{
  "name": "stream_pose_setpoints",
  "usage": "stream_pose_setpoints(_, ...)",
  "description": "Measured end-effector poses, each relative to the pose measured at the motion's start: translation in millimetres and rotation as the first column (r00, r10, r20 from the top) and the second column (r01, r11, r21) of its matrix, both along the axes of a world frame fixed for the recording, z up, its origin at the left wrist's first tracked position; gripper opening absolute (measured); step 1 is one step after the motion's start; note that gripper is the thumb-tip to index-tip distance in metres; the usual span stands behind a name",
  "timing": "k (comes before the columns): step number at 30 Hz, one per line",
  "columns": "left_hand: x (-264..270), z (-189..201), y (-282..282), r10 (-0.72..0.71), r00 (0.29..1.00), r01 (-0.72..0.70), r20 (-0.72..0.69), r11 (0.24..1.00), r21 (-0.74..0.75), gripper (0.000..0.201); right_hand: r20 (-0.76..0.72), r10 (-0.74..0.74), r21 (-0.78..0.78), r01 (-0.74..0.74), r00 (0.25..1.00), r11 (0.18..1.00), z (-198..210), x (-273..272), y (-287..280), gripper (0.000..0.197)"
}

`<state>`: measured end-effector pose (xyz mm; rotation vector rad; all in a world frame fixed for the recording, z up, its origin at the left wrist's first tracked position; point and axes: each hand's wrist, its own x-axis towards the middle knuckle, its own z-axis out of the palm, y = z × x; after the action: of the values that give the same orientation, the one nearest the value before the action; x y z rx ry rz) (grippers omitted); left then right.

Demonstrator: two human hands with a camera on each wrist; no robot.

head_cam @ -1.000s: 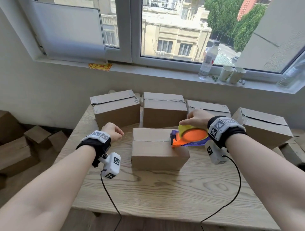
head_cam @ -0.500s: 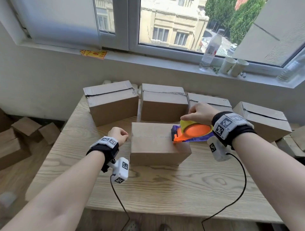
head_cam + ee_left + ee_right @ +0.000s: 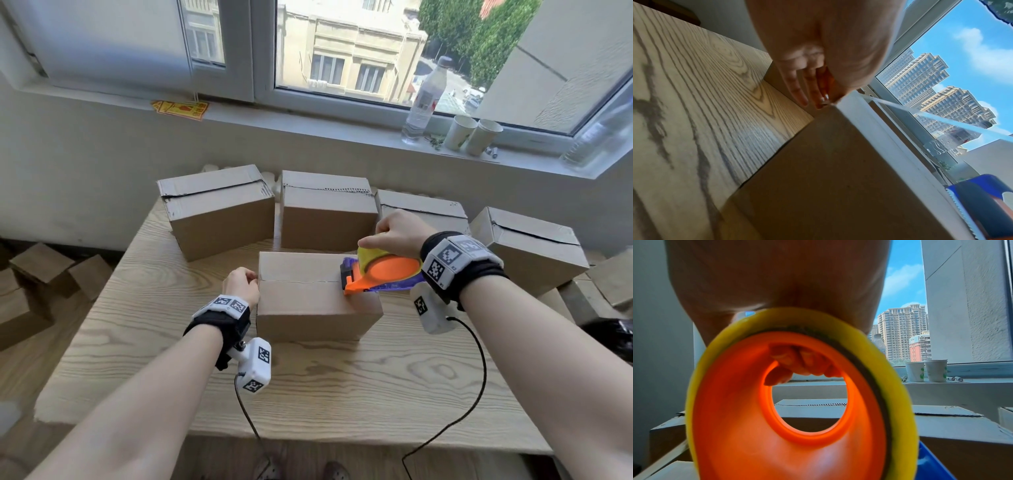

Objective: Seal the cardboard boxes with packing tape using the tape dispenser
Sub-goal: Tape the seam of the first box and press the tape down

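pale wood-grain surface (image 3: pixel 342 383) under a window carries it all. right hand (image 3: pixel 397 233) fingers clamp the orange and yellow tape dispenser (image 3: pixel 380 272) at the right end of the near brown cardboard box (image 3: pixel 308 308); its seam runs leftward toward the left hand (image 3: pixel 241 284), fingers curled, steadying the box's left edge.

Five cardboard boxes are counted on the bench (image 3: pixel 342 383): four in a back row (image 3: pixel 219 219), (image 3: pixel 327 216), (image 3: pixel 423 209), (image 3: pixel 534 246), and one in front (image 3: pixel 308 308). One tape dispenser (image 3: pixel 383 274) is seen, with one yellow tape roll (image 3: pixel 368 255) on it. Two hands are counted, left (image 3: pixel 241 286) and right (image 3: pixel 399 233). On the windowsill (image 3: pixel 308 126), one clear bottle (image 3: pixel 423 99), two paper cups (image 3: pixel 460 132), (image 3: pixel 484 136) and one yellow leaflet (image 3: pixel 180 109) are counted. More boxes (image 3: pixel 41 270) are seen on the floor, their number not clear.
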<state>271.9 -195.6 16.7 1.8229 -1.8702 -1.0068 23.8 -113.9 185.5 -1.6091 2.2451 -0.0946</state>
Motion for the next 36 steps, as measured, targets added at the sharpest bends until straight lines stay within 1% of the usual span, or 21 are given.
stream_pose_setpoints(5,-3,-3,2,-0.003,1.000,0.004,0.010,0.998,-0.070,0.021,-0.005,-0.005,-0.015,0.004,1.000,1.000,-2,-2,2,0.047)
stream_pose_setpoints(9,-3,-8,3,0.026,1.000,-0.025,0.017,0.997,-0.079,0.024,0.009,-0.002,-0.015,0.002,1.000,1.000,-4,-3,2,0.048)
stream_pose_setpoints(13,4,-4,6,0.074,0.997,-0.073,0.031,0.997,-0.028,0.047,0.022,0.006,-0.017,-0.006,1.000,1.000,-6,-4,2,0.048)
stream_pose_setpoints(15,4,1,13,0.034,0.999,-0.033,0.004,0.996,-0.089,0.045,0.020,0.011,-0.015,-0.011,1.000,1.000,-5,-4,2,0.047)
stream_pose_setpoints(17,1,6,25,-0.067,0.998,0.063,-0.019,0.983,-0.170,0.041,0.024,0.013,-0.007,-0.013,1.000,1.000,-4,-4,3,0.045)
stream_pose_setpoints(18,-2,7,32,-0.133,0.991,0.129,-0.009,0.972,-0.195,0.043,0.029,0.013,0.000,-0.013,0.999,1.000,-3,-5,3,0.044)
stream_pose_setpoints(19,-4,7,40,-0.204,0.978,0.206,0.029,0.957,-0.204,0.047,0.035,0.015,0.010,-0.015,0.999,1.000,-3,-6,4,0.045)
stream_pose_setpoints(20,-6,6,48,-0.280,0.954,0.296,0.106,0.935,-0.196,0.052,0.041,0.019,0.021,-0.020,0.999,1.000,-3,-6,4,0.046)
stream_pose_setpoints(22,-8,4,61,-0.396,0.866,0.447,0.306,0.887,-0.118,0.062,0.072,0.018,0.052,-0.022,0.997,0.998,0,-8,4,0.044)
stream_pose_setpoints(23,-8,3,65,-0.425,0.825,0.482,0.372,0.873,-0.073,0.067,0.095,0.014,0.064,-0.020,0.995,0.998,1,-9,4,0.039)
stream_pose_setpoints(25,-10,3,68,-0.438,0.780,0.495,0.447,0.869,-0.013,0.077,0.134,0.009,0.077,-0.020,0.991,0.997,5,-10,3,0.032)
stream_pose_setpoints(28,-14,7,65,-0.468,0.718,0.515,0.515,0.855,0.060,0.088,0.158,0.013,0.101,-0.029,0.987,0.994,9,-15,1,0.031)
stream_pose_setpoints(30,-15,9,65,-0.492,0.683,0.534,0.540,0.841,0.091,0.093,0.154,0.028,0.124,-0.048,0.988,0.991,9,-19,1,0.031)
stream_pose_setpoints(33,-17,12,65,-0.509,0.659,0.549,0.554,0.829,0.109,0.094,0.109,0.060,0.150,-0.076,0.992,0.986,6,-26,2,0.036)
stream_pose_setpoints(36,-17,13,66,-0.509,0.645,0.546,0.571,0.829,0.123,0.095,0.052,0.049,0.133,-0.056,0.997,0.990,7,-39,4,0.042)
